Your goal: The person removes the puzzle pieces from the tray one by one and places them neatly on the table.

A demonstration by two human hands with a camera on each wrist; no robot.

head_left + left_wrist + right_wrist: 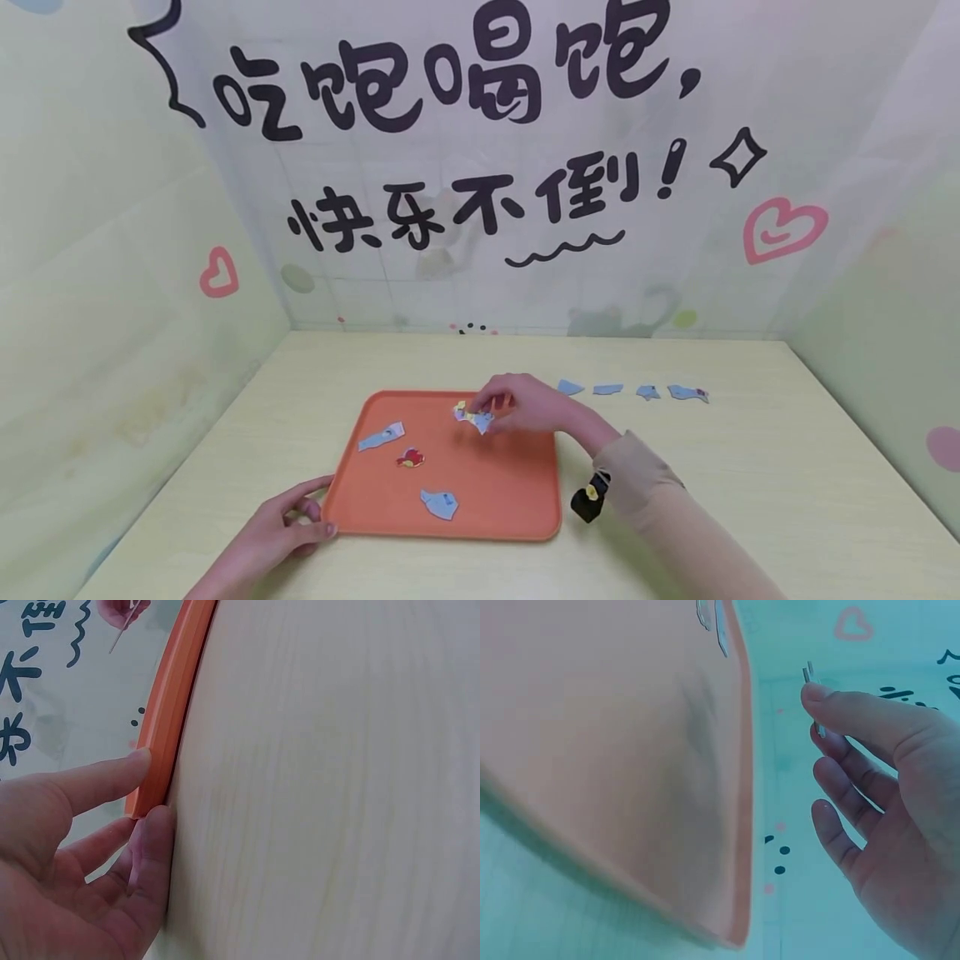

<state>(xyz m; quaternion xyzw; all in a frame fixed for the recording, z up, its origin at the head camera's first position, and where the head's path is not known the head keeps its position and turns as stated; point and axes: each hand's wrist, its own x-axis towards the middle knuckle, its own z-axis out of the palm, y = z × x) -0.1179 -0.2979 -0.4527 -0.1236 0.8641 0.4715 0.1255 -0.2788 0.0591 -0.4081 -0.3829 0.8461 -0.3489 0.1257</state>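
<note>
My left hand (281, 525) is at the near left corner of the orange tray (491, 492), thumb and fingers gripping its rim (169, 712). Above the far part of the tray, my right hand (521, 402) pinches a blue and yellow puzzle piece (480, 419) between thumb and fingertips. That piece (819, 727) appears edge-on in the right wrist view, while the other fingers stay loosely bent. On the tray lie a long blue piece (381, 436), a red piece (410, 458) and a blue piece with a pointed end (440, 503).
Beyond the tray's far right corner, a row of blue pieces lies on the table: a triangular one (570, 387), a strip (608, 389), a small one (648, 392) and a longer one (688, 392). A small black object (588, 500) shows beside the right sleeve (660, 492). Printed cloth walls (480, 292) enclose the table.
</note>
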